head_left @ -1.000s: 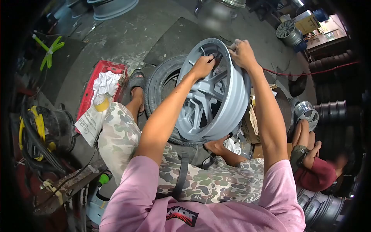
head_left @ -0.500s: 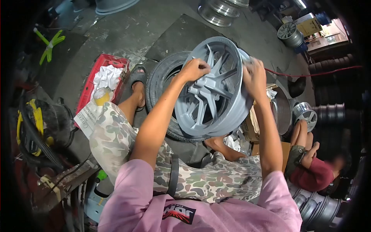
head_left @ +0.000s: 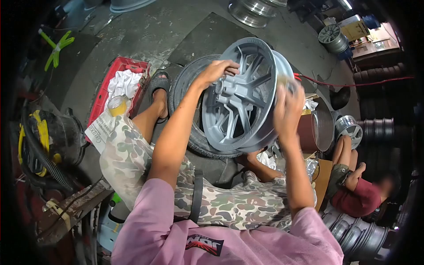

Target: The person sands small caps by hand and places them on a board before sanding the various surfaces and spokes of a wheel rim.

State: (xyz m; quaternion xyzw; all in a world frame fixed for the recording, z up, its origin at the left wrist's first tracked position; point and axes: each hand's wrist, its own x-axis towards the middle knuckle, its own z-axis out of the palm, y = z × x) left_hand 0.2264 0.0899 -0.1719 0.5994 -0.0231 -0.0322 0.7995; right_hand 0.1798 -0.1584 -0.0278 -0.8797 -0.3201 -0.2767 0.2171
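A grey multi-spoke alloy wheel [head_left: 240, 102] stands tilted on a black tyre [head_left: 182, 95] that lies on the floor between my legs. My left hand [head_left: 217, 71] is closed over the wheel's upper left edge, its fingers curled in toward the spokes. On the opposite side, my right hand [head_left: 286, 106] is against the outer barrel of the wheel. Motion smears its bent fingers, and a small tan patch shows at their tips; I cannot make out what it is.
To the left is a red crate [head_left: 99, 97] with white cloths [head_left: 123, 84] and a roll of yellow tape [head_left: 117, 106]. A red hose [head_left: 344, 83] runs off to the right. A seated person [head_left: 360, 194] is at right, near stacked wheels [head_left: 353, 234]. Black machinery [head_left: 57, 139] stands at left.
The wheel has tipped slightly more upright and shifted a little up. My right hand has moved slightly down along the barrel; my left hand has shifted a little up.
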